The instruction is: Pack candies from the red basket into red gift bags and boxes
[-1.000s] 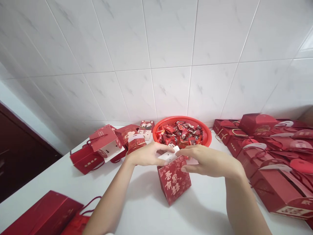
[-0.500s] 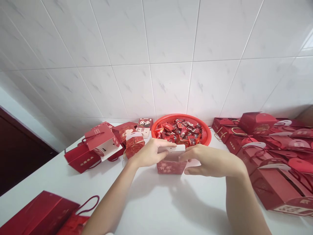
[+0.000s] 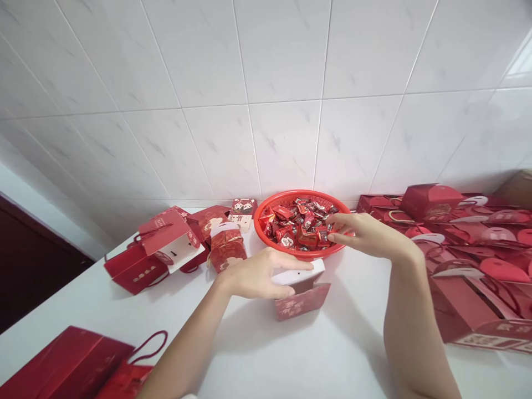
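A small red box (image 3: 302, 302) with its white inner flap raised stands open at the centre of the table. My left hand (image 3: 260, 274) grips its left side, fingers over the flap and thumb at the front. Behind the box, a red round basket (image 3: 261, 235) holds several wrapped candies (image 3: 306, 237). My right hand (image 3: 368, 235) reaches over the basket's right rim, its fingers apart at the candies, with nothing seen between them.
Red gift boxes (image 3: 139, 270) lie at the left, near a red pouch (image 3: 228, 247). Many red boxes (image 3: 469, 310) are piled at the right. A large red box (image 3: 66, 363) sits front left. A tiled wall (image 3: 282, 144) rises behind.
My right hand has left the box and moved up and right to the basket. The box, held by my left hand, has shifted slightly toward me and tilted.
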Demonstrator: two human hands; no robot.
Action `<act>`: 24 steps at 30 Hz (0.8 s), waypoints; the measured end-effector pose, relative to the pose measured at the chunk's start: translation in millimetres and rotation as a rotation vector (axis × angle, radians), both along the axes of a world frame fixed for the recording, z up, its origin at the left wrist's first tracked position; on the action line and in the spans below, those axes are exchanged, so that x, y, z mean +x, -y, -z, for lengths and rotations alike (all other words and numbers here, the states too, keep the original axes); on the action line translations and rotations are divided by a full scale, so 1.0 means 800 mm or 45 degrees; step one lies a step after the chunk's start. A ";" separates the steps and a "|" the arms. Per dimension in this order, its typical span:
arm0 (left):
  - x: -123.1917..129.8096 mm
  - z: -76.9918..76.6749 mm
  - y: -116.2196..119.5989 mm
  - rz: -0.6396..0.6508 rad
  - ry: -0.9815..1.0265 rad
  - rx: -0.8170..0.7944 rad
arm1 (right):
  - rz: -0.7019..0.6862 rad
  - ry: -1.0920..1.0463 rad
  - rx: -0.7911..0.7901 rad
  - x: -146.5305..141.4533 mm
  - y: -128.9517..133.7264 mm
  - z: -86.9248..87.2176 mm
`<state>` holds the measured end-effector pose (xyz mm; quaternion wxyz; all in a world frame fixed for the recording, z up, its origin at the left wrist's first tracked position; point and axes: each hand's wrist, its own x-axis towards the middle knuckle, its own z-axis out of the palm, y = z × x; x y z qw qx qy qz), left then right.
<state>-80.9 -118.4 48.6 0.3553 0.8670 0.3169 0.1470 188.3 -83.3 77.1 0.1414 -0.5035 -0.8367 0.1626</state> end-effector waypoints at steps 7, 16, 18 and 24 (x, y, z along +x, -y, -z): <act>0.005 0.008 -0.006 0.102 0.202 -0.042 | 0.169 0.055 -0.085 -0.025 -0.062 0.046; -0.007 0.023 -0.041 -0.181 0.514 -0.306 | 0.083 -0.091 -0.151 -0.049 -0.093 0.092; -0.005 0.027 -0.062 -0.303 0.449 -0.231 | 0.104 -0.230 -0.104 -0.050 -0.096 0.095; 0.015 0.045 -0.135 -0.391 -0.062 0.006 | 0.476 -0.676 0.122 -0.054 -0.111 0.109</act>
